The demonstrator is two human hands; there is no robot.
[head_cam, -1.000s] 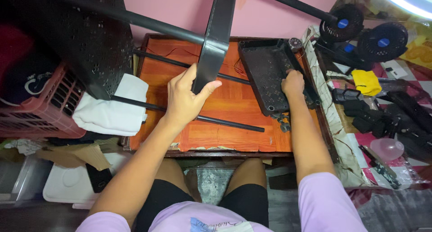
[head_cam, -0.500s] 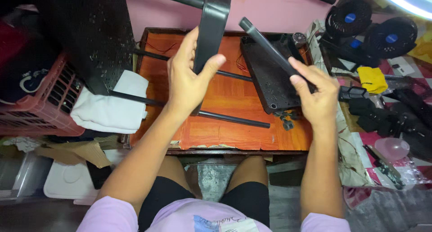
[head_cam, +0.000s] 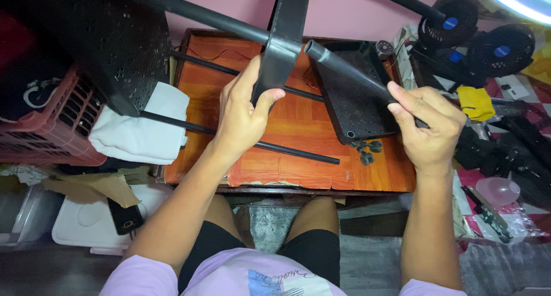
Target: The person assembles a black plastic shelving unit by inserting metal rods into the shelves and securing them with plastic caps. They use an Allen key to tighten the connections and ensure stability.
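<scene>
**Pink wall, orange table, black metal parts**

Pink wall (head_cam: 350,9) stood behind a small orange wooden table (head_cam: 298,152). On the table lay a black tray with little holes (head_cam: 356,109), two thin black rods (head_cam: 287,151), and some small black caps (head_cam: 367,151) near the tray's front edge. A white cloth (head_cam: 140,129) sat at the table's left side, just beside a red basket (head_cam: 49,129). Small black fans (head_cam: 476,35) were on the right, with a yellow cloth (head_cam: 475,103) near them.

The left hand (head_cam: 244,115) was closed around a flat black bar (head_cam: 281,49) that stood up over the table. The right hand (head_cam: 427,126) was wrapped around a black tube (head_cam: 344,69). The tube's open end pointed at the flat bar and was just beside it.
</scene>
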